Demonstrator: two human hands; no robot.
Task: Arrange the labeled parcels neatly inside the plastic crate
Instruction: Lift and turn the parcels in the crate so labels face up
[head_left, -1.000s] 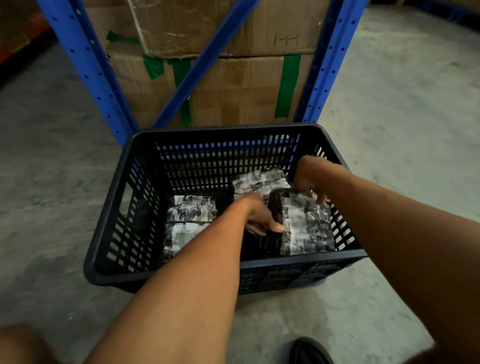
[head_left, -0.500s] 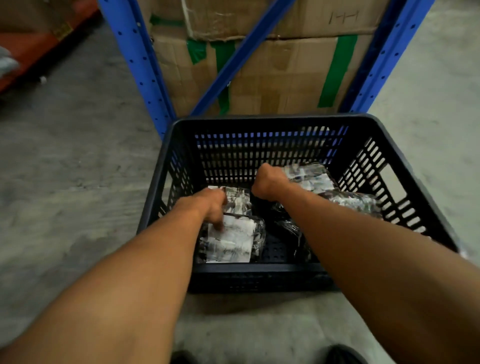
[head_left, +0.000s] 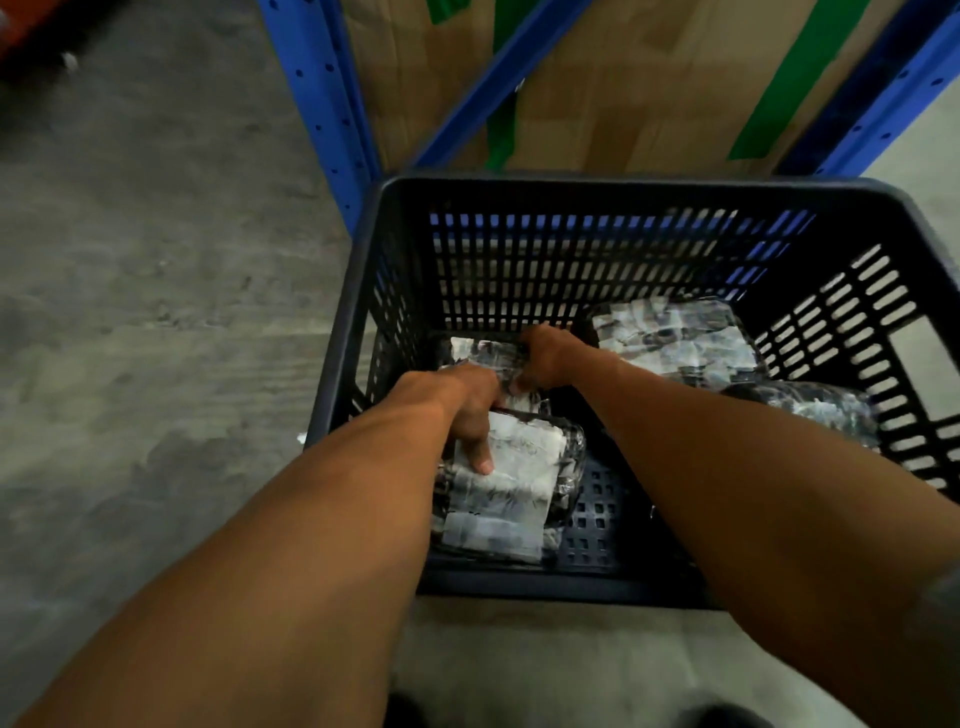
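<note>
A: Status, bottom of frame first?

B: Two bare forearms come in from the lower corners. Dark shoe tips at the bottom edge, on the concrete floor (head_left: 156, 312).

A: Crate?

B: Black plastic crate (head_left: 623, 192) sits on the floor, centre to right of frame, slotted walls, perforated bottom showing at lower centre.

A: Left hand?

B: Left hand (head_left: 462, 405) is down on the near-left parcel (head_left: 509, 488), fingers (head_left: 480, 457) spread and pressing its white label. Not closed around it, resting flat on top. That parcel lies flat in the lower-left part of the crate, against the near wall.

A: Right hand?

B: Right hand (head_left: 545, 358) is curled over the edge of the rear-left parcel (head_left: 483, 351), just above the first one in frame. Looks like a grip on the wrap; fingertips are hidden, so I cannot tell how tight.

A: Other parcels?

B: Two on the right side. One dark-wrapped parcel (head_left: 815, 410) mid-right, partly behind the right forearm. One labelled parcel (head_left: 675, 338) above it, against the far wall.

A: Background?

B: Blue rack uprights (head_left: 322, 104) and a diagonal brace across the top of frame. Cardboard boxes (head_left: 623, 104) with green tape behind them.
</note>
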